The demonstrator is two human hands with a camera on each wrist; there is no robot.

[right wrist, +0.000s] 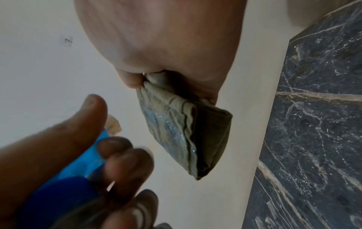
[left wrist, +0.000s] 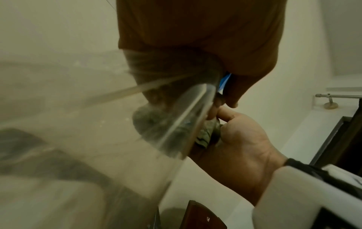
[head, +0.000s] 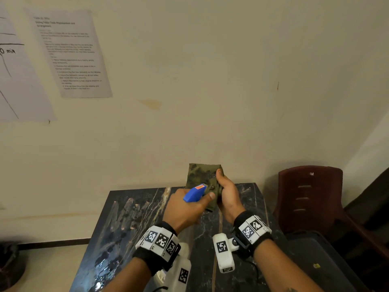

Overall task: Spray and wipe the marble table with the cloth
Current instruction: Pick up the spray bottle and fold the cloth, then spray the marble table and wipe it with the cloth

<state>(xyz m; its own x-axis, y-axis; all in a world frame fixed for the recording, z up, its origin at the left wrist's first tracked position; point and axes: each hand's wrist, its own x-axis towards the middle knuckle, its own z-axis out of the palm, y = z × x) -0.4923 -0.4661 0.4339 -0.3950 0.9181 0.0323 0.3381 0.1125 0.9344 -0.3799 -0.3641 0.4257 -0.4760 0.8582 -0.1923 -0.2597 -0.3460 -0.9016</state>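
My left hand (head: 189,204) grips a spray bottle with a blue head (head: 194,192), its nozzle aimed at the cloth. The bottle's clear body (left wrist: 176,120) fills the left wrist view, blurred. My right hand (head: 226,190) holds a folded olive-green cloth (head: 202,175) upright above the far end of the dark marble table (head: 134,224), thumb on its front face. In the right wrist view the cloth (right wrist: 176,131) hangs pinched from my right hand (right wrist: 156,74) with a wet, shiny patch on its face, and the left hand's fingers (right wrist: 125,162) curl round the blue sprayer (right wrist: 84,164).
The table's far edge meets a cream wall with printed sheets (head: 71,53) taped up at the left. A dark red plastic chair (head: 309,199) stands right of the table, with a black case (head: 320,262) in front of it. A dark round object (head: 10,264) sits on the floor at the left.
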